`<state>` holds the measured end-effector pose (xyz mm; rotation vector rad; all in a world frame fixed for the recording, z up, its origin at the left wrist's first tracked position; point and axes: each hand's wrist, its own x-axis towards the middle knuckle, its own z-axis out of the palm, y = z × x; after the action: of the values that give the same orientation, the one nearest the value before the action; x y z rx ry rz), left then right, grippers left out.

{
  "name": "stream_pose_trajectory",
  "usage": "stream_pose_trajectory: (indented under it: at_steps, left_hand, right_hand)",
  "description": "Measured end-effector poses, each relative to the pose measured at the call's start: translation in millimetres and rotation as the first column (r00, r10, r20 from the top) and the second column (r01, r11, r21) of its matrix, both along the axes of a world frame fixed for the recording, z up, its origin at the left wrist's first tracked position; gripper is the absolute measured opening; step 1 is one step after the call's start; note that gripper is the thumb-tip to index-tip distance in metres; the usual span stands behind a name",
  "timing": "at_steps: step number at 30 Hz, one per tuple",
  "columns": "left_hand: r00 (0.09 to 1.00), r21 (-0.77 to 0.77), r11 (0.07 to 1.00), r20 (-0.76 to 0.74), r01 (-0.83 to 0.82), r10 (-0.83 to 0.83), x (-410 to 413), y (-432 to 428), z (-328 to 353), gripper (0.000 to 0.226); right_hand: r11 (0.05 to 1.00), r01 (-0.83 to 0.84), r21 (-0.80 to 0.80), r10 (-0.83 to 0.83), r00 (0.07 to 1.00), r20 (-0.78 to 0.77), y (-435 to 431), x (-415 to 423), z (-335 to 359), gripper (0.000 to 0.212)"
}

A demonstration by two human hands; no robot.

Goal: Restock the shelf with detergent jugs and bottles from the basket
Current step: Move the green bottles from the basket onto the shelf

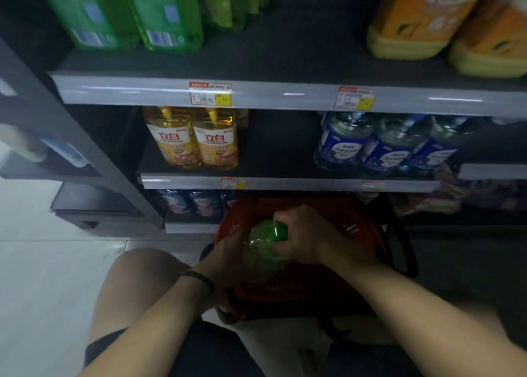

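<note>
A green detergent bottle [263,248] with a green cap sits upright in the red basket [359,234] on the floor below the shelves. My right hand [305,234] grips its top around the cap. My left hand [228,255] holds the bottle's left side. The upper shelf [285,51] carries green jugs [168,11] at the left and orange-yellow jugs [419,20] at the right, with a bare stretch between them.
The middle shelf holds two yellow bottles [194,140] and three blue-labelled clear jugs [390,145], with a gap between. Small blue packs [194,204] stand on the lowest shelf. A grey shelf post [85,154] slants at the left. My bare knee [137,279] is beside the basket.
</note>
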<state>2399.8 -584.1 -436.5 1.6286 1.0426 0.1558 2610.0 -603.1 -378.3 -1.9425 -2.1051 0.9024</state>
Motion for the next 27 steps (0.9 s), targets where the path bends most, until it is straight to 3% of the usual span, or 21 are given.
stream_pose_trajectory:
  at_steps: [2,5,7,15,18,21,24,27]
  left_hand:
    - [0.991,-0.058,0.995,0.107,-0.078,0.084,-0.4,-8.5,14.8,0.064]
    - [0.976,0.086,0.989,0.192,-0.120,0.102,0.4,-7.6,31.5,0.072]
    - [0.946,0.075,0.978,0.275,-0.196,0.168,-1.2,-7.8,50.4,0.073]
    - [0.859,0.134,0.938,0.459,-0.320,0.228,-16.1,5.8,130.4,0.056]
    - [0.823,0.129,0.925,0.512,-0.357,0.246,-17.7,12.3,164.2,0.051]
    - [0.792,0.129,0.904,0.542,-0.408,0.281,-17.9,26.2,194.9,0.055]
    - [0.773,0.130,0.899,0.572,-0.417,0.276,-13.7,41.7,221.2,0.057]
    - [0.755,0.123,0.898,0.596,-0.423,0.274,-6.5,57.7,243.2,0.059]
  right_hand:
    - [0.996,-0.015,0.086,0.015,1.000,-0.007,-1.2,-1.0,35.3,0.036]
    - [0.990,-0.018,0.138,0.017,1.000,0.010,1.8,-1.6,79.9,0.032]
    - [0.986,-0.019,0.164,0.017,1.000,0.012,4.9,-1.7,105.4,0.033]
    - [0.909,0.205,0.364,-0.067,0.932,-0.356,7.6,-6.5,171.2,0.029]
    - [0.872,0.379,0.309,-0.151,0.810,-0.566,6.3,0.7,173.5,0.061]
    - [0.928,0.325,0.182,-0.143,0.763,-0.631,6.3,6.2,168.8,0.083]
    - [0.963,0.247,0.112,-0.114,0.744,-0.659,12.4,2.5,167.7,0.089]
    - [0.951,0.275,0.143,-0.096,0.699,-0.708,25.3,-1.2,175.9,0.077]
